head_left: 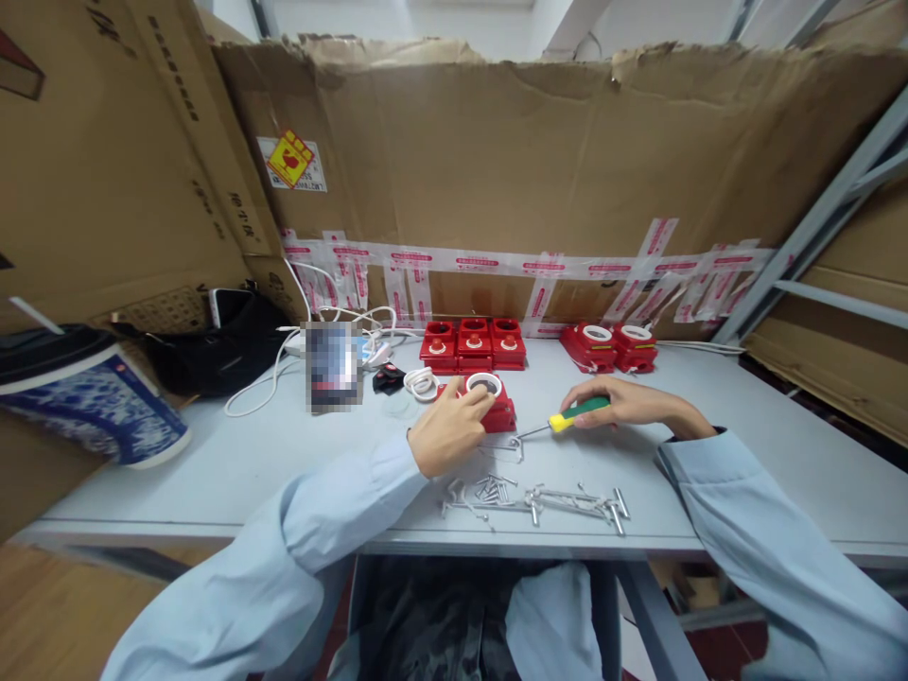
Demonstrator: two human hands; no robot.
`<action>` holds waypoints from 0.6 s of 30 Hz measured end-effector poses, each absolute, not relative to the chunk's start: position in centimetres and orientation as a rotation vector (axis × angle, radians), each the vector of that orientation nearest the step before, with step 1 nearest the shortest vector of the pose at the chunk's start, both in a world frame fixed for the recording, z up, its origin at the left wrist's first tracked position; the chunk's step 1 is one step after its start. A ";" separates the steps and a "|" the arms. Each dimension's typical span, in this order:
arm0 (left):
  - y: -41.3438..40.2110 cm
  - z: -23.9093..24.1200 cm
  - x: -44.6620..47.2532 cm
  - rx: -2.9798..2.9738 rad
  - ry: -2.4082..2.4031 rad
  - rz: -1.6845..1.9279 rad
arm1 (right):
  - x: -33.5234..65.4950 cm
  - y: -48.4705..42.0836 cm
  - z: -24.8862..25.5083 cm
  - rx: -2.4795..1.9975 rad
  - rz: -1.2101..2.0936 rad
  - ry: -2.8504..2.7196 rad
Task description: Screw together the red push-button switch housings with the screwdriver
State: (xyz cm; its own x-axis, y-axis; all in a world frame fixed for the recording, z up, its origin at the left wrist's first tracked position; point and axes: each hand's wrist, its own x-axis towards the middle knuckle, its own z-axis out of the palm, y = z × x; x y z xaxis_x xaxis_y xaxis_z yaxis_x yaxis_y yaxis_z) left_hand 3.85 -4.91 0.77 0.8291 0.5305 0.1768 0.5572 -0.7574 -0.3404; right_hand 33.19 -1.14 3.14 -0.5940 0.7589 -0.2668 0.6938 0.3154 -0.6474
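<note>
My left hand rests on a red box-shaped housing with a white ring on top, its fingers over the near left side. In my right hand is a screwdriver with a green and yellow handle, its shaft pointing left. The screwdriver's tip is close to the housing's front right corner and a thin metal rod; I cannot tell whether it touches either. Nearer to me lie several loose screws and some metal rods with crosspieces.
Several red housings stand in a row behind, and two with white rings sit back right. A phone-like device, white cables, a black bag and a large cup are leftward. A cardboard wall closes the back.
</note>
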 end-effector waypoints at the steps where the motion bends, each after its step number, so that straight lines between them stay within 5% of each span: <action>1: -5.0 0.7 3.9 -2.624 -0.824 -0.074 | 33.2 -1.2 3.1 -1.372 1.149 -2.476; 18: -3.7 0.9 3.1 -2.504 -0.736 -0.296 | 35.3 -1.3 4.0 -1.425 0.962 -2.373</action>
